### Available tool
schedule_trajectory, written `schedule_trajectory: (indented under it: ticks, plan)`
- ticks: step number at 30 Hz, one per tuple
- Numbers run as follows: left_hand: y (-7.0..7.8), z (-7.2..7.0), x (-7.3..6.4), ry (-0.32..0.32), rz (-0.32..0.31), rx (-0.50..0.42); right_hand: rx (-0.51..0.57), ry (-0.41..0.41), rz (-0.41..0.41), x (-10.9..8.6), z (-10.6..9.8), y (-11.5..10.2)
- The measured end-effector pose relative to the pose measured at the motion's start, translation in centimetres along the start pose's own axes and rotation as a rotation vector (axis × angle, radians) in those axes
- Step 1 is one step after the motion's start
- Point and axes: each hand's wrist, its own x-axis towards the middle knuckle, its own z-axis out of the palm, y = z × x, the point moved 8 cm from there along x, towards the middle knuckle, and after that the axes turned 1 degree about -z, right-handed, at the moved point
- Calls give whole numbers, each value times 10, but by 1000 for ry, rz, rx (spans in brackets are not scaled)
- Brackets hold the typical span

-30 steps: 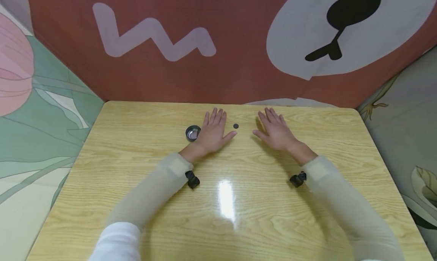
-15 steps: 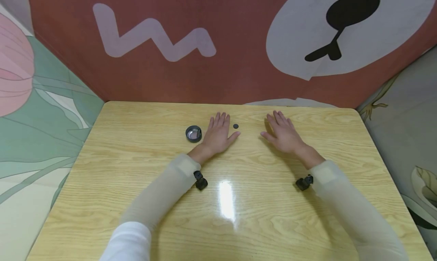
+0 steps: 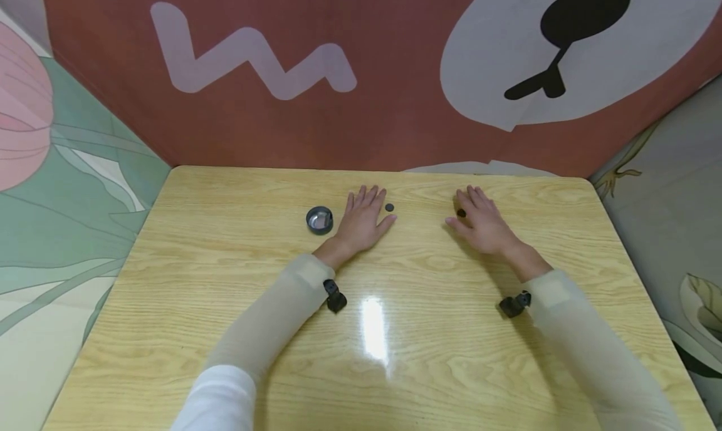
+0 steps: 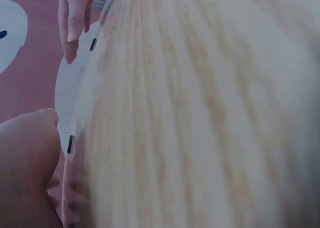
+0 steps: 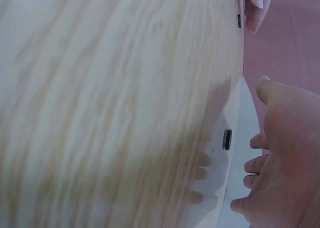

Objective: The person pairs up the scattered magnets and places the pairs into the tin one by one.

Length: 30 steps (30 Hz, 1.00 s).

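My left hand [image 3: 358, 227] is palm down over the wooden table [image 3: 361, 387], fingers straight and holding nothing. Just right of its fingers lies a small flat black disc [image 3: 390, 207]. A second black disc [image 3: 461, 213] shows between the thumb and index finger of my right hand [image 3: 486, 226], which is also palm down with straight fingers. In the right wrist view this disc [image 5: 227, 139] lies on the tabletop, with the right hand [image 5: 292, 143] raised beside it. To the left of the left hand is a small round dark dish [image 3: 319, 220] with a shiny inside.
Behind the table's far edge stands a reddish-brown printed backdrop [image 3: 254, 130]. Patterned panels flank both sides, with green leaves [image 3: 84, 199] on the left one. Light glares off the tabletop in front. Black wrist cameras [image 3: 335, 297] hang under both forearms.
Both hands have shifted to the right, the right one steadily and the left one mostly early on. This uncovered the whole dish and brought the second disc into sight beside the right hand.
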Motion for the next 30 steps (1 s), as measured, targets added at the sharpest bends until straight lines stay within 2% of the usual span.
schedule_trajectory:
  ticks: [5,14,23,30]
  plan:
    - [-2,0,2,0,-5,-19,32,10,-8,-5,-2,8]
    - [-6,-1,5,37,1,-84,137,44,-34,-8,1,22]
    - [-7,1,6,30,-16,-82,344,48,-13,-8,0,28]
    - [-9,0,7,82,-45,-147,425,83,-16,-4,-3,31]
